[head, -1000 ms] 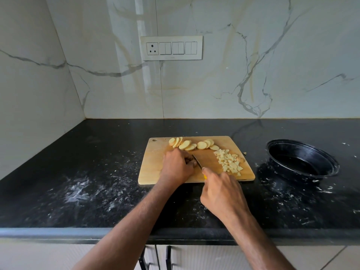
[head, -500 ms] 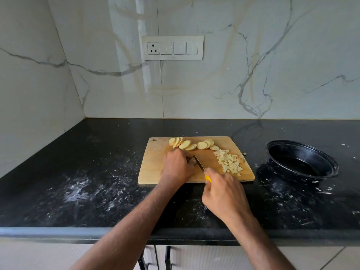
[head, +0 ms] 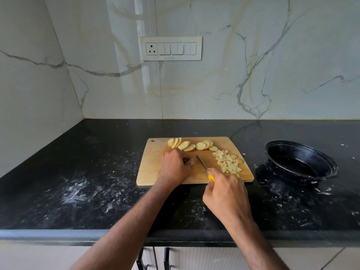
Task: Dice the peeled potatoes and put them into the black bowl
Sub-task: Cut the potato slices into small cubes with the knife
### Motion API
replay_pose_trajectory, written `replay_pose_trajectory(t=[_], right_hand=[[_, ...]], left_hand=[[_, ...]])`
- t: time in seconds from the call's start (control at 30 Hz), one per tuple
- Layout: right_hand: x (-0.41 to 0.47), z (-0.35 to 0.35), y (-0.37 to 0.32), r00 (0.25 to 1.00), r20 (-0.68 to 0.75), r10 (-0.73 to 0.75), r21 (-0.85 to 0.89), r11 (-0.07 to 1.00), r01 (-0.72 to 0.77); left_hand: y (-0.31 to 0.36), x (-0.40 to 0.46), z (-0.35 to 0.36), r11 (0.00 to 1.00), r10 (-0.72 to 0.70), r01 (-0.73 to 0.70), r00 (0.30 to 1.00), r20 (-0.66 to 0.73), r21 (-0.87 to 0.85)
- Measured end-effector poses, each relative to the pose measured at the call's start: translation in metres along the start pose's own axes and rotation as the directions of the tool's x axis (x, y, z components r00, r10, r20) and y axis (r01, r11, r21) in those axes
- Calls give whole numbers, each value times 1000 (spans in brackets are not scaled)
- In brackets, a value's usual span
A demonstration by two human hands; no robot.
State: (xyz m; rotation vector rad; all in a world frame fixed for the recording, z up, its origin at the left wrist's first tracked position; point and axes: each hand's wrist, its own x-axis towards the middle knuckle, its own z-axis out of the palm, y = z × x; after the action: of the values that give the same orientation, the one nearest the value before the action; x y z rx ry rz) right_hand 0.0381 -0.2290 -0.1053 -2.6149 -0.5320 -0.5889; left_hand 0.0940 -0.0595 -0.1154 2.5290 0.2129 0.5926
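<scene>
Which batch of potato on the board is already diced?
The heap of small cubes at the board's right side, just right of the knife blade. The pieces along the far edge are round slices, not yet diced.

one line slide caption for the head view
Left hand steadies potato on the cutting board while right hand slices with a knife; black bowl waits empty.

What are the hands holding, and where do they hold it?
The right hand grips the knife by its yellow handle. The left hand holds down a potato piece under its curled fingertips on the cutting board.
</scene>
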Motion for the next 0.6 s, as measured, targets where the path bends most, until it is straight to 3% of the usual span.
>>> replay_pose_trajectory(t=[0.1, 0.27, 0.6], right_hand=[[-1, 0, -1, 1000, -4, -22, 16, 1000, 23], [-1, -1, -3, 997, 4, -82, 34, 996, 82], [-2, 0, -1, 998, 20, -67, 49, 997, 66]], left_hand=[[2, -5, -3, 998, 49, -50, 999, -14, -37], [1, -6, -3, 997, 1, -4, 999, -37, -77], [2, -4, -3, 998, -23, 22, 1000, -21, -62]])
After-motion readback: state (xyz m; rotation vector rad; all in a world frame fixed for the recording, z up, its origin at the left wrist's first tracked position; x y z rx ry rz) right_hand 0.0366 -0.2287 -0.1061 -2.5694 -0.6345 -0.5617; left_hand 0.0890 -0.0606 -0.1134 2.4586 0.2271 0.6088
